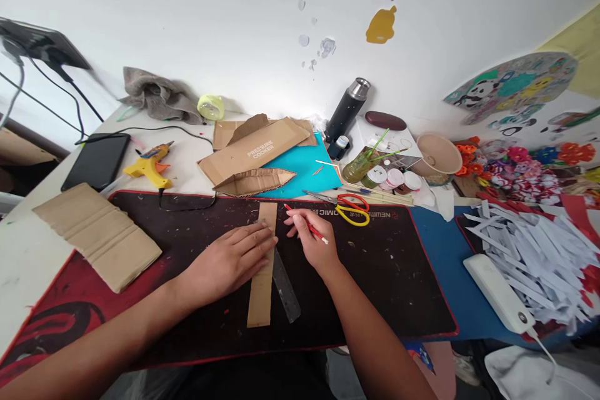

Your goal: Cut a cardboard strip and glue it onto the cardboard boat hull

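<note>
A narrow cardboard strip (260,300) lies upright across the dark mat. My left hand (239,256) rests flat over its middle, fingers stretched out. A clear ruler (285,290) slants alongside the strip's right edge, its upper end hidden by my left fingertips. Just right of the strip, my right hand (315,242) is closed round a red pencil (317,232), whose tip points up and left, near the strip's top. Whether that tip touches anything I cannot tell. Beyond the hands sits a boat-shaped cardboard piece (255,181).
Scissors (351,207) lie behind my right hand. A yellow glue gun (150,167) and folded cardboard (105,237) are at left. Behind stand a black flask (347,109) and paint jars (377,176). White paper strips (529,256) pile up at right, beside a white power bank-like device (497,292).
</note>
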`<state>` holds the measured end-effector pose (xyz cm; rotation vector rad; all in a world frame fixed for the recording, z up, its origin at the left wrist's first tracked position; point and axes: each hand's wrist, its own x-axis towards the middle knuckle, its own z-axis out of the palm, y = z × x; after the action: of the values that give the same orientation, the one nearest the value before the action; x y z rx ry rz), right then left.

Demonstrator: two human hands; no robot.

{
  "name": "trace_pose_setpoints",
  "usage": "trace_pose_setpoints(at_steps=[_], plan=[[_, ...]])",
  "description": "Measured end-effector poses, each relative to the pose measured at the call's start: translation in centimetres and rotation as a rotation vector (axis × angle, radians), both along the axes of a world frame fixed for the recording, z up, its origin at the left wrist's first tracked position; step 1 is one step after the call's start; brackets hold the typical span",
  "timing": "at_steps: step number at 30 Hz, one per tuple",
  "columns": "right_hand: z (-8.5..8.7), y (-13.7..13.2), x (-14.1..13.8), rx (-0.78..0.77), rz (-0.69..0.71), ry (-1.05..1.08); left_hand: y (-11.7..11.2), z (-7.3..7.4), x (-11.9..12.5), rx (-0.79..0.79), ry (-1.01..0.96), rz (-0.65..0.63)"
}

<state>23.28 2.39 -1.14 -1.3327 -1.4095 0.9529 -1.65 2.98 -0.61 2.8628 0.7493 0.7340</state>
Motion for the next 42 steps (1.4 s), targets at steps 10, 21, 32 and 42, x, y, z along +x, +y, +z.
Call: trace_pose_setpoints(at_steps=[10,21,32,42], plan=[[0.5,-0.1,0.0,-0.018,-0.021,0.042,0.7,0.0,-1.4,-0.034,0.022,-0.069],[0.3,0.0,0.1,-0.001,0.005,0.028,-0.9,0.2,0.6,0.007,0.080,0.064],[0.8,-0.3,0.1,0.162,0.211,-0.138,-2.2,0.4,2.5,0.038,0.025,0.109],[0.9,-0.2,-0.1,0.170,0.204,-0.215,0.8,0.4,-2.4,-0.097,-0.002,-0.123]])
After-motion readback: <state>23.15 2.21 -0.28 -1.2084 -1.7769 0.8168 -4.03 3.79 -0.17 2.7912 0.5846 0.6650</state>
